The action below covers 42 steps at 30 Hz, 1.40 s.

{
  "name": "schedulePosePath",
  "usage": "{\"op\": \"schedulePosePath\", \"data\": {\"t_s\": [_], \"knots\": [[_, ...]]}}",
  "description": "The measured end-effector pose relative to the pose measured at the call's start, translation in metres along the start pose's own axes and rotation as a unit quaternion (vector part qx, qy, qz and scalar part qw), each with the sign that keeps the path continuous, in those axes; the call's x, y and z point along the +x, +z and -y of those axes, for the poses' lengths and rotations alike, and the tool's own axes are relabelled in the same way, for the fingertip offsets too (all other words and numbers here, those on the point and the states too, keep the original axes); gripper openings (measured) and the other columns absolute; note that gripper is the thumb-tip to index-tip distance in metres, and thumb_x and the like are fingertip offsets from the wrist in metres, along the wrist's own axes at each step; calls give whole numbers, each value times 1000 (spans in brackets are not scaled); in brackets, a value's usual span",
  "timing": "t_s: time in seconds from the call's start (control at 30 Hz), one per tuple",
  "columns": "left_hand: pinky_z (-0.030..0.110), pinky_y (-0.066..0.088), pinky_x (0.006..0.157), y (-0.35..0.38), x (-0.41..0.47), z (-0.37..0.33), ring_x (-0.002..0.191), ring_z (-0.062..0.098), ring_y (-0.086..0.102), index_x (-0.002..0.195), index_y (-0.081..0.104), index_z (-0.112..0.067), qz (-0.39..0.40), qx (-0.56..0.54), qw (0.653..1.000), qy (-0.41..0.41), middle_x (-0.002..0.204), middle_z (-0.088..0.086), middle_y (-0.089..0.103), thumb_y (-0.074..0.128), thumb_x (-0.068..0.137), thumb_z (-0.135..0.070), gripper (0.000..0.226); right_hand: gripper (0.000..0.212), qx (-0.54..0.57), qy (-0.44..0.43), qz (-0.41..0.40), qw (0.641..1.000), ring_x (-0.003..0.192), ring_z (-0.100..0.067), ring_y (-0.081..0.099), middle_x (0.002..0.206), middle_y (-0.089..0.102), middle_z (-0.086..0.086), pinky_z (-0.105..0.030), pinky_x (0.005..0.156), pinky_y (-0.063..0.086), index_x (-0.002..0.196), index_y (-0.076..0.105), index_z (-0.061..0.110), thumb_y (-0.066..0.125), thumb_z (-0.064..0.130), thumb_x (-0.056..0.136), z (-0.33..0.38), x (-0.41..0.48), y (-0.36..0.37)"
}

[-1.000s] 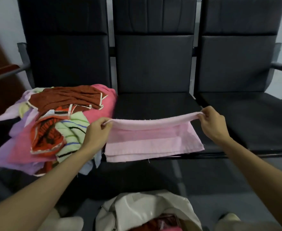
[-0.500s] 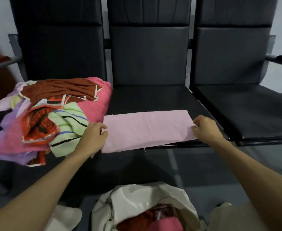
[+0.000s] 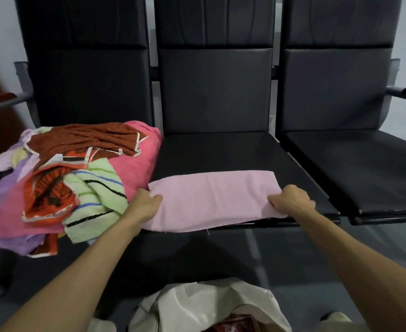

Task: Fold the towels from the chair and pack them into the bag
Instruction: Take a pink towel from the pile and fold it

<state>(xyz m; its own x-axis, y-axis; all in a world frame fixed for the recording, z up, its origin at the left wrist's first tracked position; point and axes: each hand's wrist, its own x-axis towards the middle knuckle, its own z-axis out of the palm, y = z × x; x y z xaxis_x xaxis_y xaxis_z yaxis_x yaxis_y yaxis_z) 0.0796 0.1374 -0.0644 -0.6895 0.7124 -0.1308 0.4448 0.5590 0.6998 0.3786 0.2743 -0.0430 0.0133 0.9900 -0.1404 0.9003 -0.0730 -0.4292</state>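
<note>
Right, both hands are on the pale pink towel [image 3: 214, 200], which lies as a long folded band across the front of the middle seat [image 3: 221, 154], its near edge hanging just over the lip. The left hand [image 3: 144, 207] curls round the band's left end, thumb on top. The right hand [image 3: 290, 200] sits knuckles-up with fingers curled onto the right end, near the front corner. Between the two hands the cloth lies flat and smooth.

It looks like soft, light terry: limp, not slippery, nothing fragile about it, and bound to sag in the middle if lifted by the ends alone. I'd say the short ends, just where the hands are, are the places to hold, pinching all the layers together so the fold doesn't slide apart when one end goes over to meet the other.

Just outside the left hand, touching the towel's end, sits the jumbled pile of towels [image 3: 82, 183], not yet folded. Below and between the forearms the white bag [image 3: 197, 305] stands open on the floor with something red already inside.
</note>
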Motion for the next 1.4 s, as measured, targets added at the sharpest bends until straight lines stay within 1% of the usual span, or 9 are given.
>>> {"op": "schedulePosePath", "data": {"t_s": [0.17, 0.33, 0.5, 0.63, 0.77, 0.93, 1.1, 1.23, 1.4], "knots": [[35, 54, 57, -22, -22, -7, 79, 25, 64, 109, 58, -8, 125, -415, 882, -185, 94, 12, 67, 66, 84, -9, 26, 15, 165, -2, 13, 986, 69, -22, 52, 89, 59, -14, -27, 52, 38, 87, 59, -1, 59, 12, 80, 5, -1, -6], [39, 51, 59, -42, -36, -6, 87, 24, 64, 109, 61, -8, 134, -537, 795, -248, 104, 9, 67, 78, 73, -6, 40, 46, 358, 57, 84, 928, 84, -30, 64, 112, 63, -22, -32, 56, 52, 115, 54, -9, 75, 14, 81, 10, -17, -7], [26, 49, 49, -61, -43, -8, 65, 16, 58, 104, 62, -13, 63, -552, 811, -186, 79, 2, 62, 71, 81, -16, 25, 38, 378, 62, 93, 919, 72, -23, 56, 93, 59, -13, -34, 57, 48, 115, 57, -4, 68, 21, 88, 28, -37, -5], [36, 51, 79, -81, -51, -11, 82, 21, 61, 117, 57, -14, 15, -541, 830, -135, 96, 6, 64, 66, 88, -27, 33, 30, 398, 34, 110, 910, 87, -29, 60, 98, 62, -14, -41, 77, 52, 115, 58, -3, 60, 18, 93, 49, -46, 5], [30, 50, 67, -87, -58, -18, 99, 23, 63, 129, 55, -12, -1, -524, 849, -73, 116, 8, 65, 64, 88, -26, 44, 27, 395, 64, 166, 901, 82, -32, 62, 104, 63, -17, -39, 62, 53, 114, 55, -2, 62, 10, 91, 56, -49, 16], [33, 50, 76, -59, -68, -40, 91, 21, 61, 97, 65, -27, 34, -435, 900, 0, 107, 8, 65, 55, 93, -18, 14, 33, 377, 83, 185, 904, 89, -33, 64, 106, 63, -17, -45, 71, 54, 115, 57, -1, 70, 8, 86, 51, -44, 21], [32, 49, 76, -16, -72, -78, 90, 18, 59, 111, 59, -32, 91, -304, 946, 67, 97, -1, 61, 53, 94, -21, 21, 45, 388, 85, 196, 897, 90, -31, 62, 107, 62, -14, -50, 79, 53, 128, 49, 2, 67, 9, 88, 50, -42, 22], [27, 48, 68, 22, -78, -111, 80, 16, 60, 95, 62, -30, 129, -234, 960, 79, 92, 4, 64, 50, 96, -22, 14, 10, 411, 117, 220, 877, 93, -31, 62, 107, 64, -14, -48, 86, 52, 98, 61, 5, 57, 12, 93, 47, -38, 19], [23, 44, 61, 67, -91, -119, 74, 12, 56, 107, 60, -22, 188, -131, 971, 73, 89, 1, 61, 43, 101, -28, 19, 28, 459, 128, 251, 843, 89, -30, 67, 96, 69, -13, -43, 79, 56, 96, 66, 5, 44, 23, 100, 47, -36, 15]]}}
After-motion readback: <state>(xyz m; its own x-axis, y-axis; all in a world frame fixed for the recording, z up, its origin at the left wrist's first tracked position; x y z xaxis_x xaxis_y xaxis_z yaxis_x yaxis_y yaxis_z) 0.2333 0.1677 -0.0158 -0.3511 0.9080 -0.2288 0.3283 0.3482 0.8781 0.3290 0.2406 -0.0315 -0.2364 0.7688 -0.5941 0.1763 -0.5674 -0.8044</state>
